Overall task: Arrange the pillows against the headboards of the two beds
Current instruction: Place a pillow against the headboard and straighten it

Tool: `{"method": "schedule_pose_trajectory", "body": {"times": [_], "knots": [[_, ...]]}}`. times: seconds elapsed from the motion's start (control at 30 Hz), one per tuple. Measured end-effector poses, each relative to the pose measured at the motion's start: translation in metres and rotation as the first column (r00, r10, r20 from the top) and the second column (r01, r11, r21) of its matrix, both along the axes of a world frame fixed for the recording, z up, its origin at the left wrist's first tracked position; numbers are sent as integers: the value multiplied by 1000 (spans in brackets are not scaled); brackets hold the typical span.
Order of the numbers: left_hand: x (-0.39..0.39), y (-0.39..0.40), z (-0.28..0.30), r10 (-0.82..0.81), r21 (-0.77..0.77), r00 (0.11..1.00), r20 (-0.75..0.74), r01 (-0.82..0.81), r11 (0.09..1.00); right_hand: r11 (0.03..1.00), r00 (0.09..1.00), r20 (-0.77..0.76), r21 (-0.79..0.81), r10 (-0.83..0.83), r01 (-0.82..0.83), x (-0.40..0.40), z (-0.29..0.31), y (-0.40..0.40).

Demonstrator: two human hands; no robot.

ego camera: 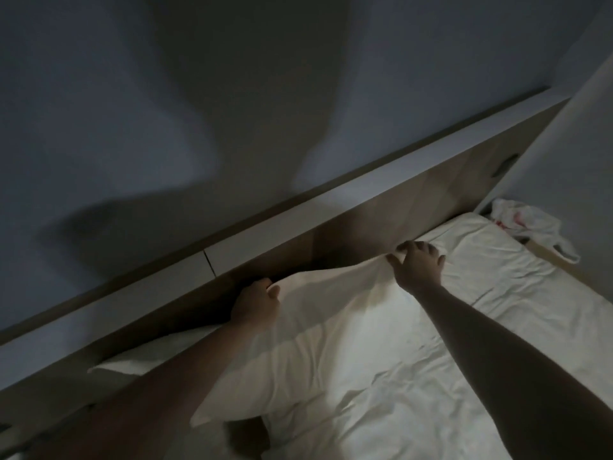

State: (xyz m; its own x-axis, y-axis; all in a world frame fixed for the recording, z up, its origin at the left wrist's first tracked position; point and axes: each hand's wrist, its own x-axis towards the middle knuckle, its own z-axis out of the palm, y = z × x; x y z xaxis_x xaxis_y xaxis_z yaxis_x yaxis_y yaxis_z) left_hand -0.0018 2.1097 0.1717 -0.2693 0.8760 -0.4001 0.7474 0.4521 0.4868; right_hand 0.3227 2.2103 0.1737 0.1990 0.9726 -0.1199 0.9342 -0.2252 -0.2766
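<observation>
A white pillow (318, 330) stands tilted on the bed, its top edge lifted close to the wooden headboard (391, 207). My left hand (255, 302) grips the pillow's upper left corner. My right hand (418, 263) pinches its upper right corner. A second white pillow (142, 355) lies at the left against the headboard, partly hidden by my left forearm.
The white bed sheet (481, 293) is wrinkled and stretches to the right. A crumpled white plastic bag (527, 224) lies at the bed's far right corner by the wall. A pale ledge (298, 227) tops the headboard. The room is dim.
</observation>
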Motion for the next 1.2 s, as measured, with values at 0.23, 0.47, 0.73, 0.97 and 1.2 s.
{"method": "schedule_pose_trajectory", "body": {"times": [0.23,0.47,0.73,0.97,1.2], "knots": [[-19,-10,-19,-58,139,976,-212,89,986,897,793,-423,-149,-439,417,-35,-69,-34],[-22,-3,-16,-87,157,930,-357,151,976,715,611,-428,-600,-667,360,-58,-128,-48],[-19,2,0,-90,339,949,-302,195,920,785,569,-548,-342,-613,516,-61,-128,-35],[2,14,12,-40,460,969,-243,152,875,713,508,-650,-77,-566,697,-40,-109,-32],[12,13,-17,-89,340,947,-308,197,920,772,581,-579,-139,-572,620,-24,-112,-14]]}}
